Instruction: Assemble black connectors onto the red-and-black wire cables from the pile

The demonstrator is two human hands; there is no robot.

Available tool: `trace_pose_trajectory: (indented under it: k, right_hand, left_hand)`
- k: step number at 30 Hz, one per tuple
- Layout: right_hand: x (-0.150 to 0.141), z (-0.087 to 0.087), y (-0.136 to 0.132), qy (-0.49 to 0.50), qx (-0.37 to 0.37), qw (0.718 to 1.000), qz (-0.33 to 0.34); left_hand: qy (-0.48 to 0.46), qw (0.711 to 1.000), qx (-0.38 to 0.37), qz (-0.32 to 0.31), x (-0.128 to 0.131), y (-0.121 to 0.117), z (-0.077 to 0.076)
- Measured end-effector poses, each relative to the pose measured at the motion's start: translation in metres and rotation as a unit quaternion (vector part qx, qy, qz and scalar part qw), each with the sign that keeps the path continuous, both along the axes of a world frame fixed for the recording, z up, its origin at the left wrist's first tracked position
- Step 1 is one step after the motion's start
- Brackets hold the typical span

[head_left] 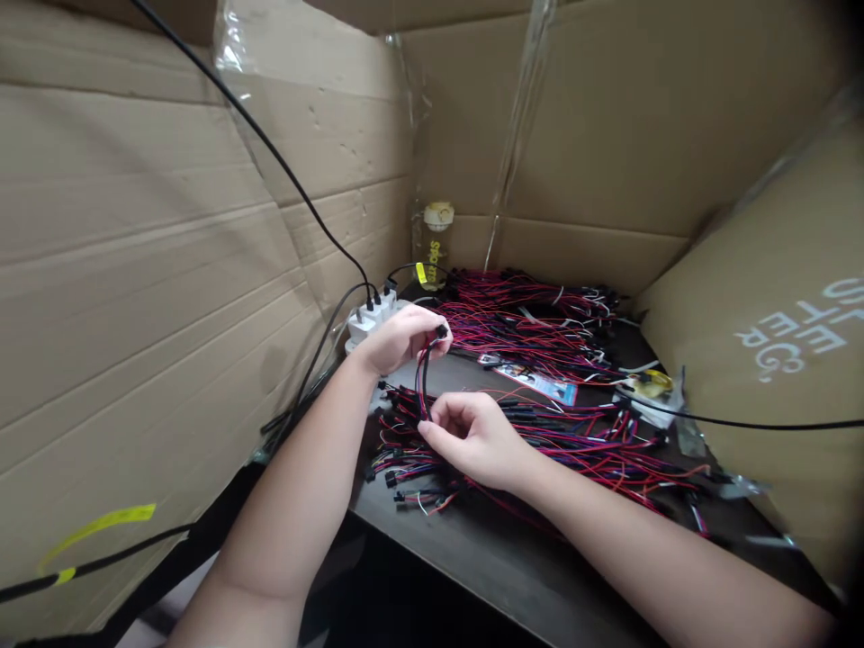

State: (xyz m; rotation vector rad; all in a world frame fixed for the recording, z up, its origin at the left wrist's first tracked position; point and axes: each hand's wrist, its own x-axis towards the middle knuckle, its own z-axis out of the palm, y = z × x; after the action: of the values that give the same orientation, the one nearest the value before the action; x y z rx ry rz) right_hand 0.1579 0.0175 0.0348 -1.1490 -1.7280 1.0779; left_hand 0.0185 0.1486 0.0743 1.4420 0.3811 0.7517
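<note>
Both hands are bare, the left hand (407, 340) and the right hand (476, 439) alike, with slender, tapering fingers and a rounded thumb on each. The wrists are narrow and free of any band or watch. The left forearm (310, 477) is bare and smooth, broadening toward a soft crease near the elbow; the right forearm (627, 540) is bare too, widening evenly from the wrist. Beyond the near left corner of the worktop (445, 544), pale fabric (166, 607) shows, too dim to identify as clothing.
</note>
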Motion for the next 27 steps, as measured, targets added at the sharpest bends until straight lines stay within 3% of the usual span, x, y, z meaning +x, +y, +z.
trace_pose_trajectory:
  k: [8,17,21,23,27]
  right_hand:
    - [0.005,-0.005,0.003,0.073,-0.048,0.994,0.065]
    - [0.008,-0.006,0.005,0.1,-0.052,0.992,0.052]
    - [0.014,0.011,0.006,0.084,-0.035,0.995,0.038]
    - [0.021,0.026,0.009,0.053,-0.028,0.997,0.055]
    - [0.039,0.06,0.012,-0.089,-0.055,0.991,0.087]
  left_hand:
    - [-0.01,0.999,0.002,-0.033,0.004,-0.006,-0.001]
    - [-0.045,0.998,0.008,-0.044,0.0,-0.001,-0.002]
    - [-0.037,0.998,0.058,-0.007,0.0,0.001,-0.003]
    - [-0.027,0.996,0.071,0.044,0.003,0.004,-0.005]
    - [-0.013,0.987,0.038,0.152,0.009,0.011,-0.007]
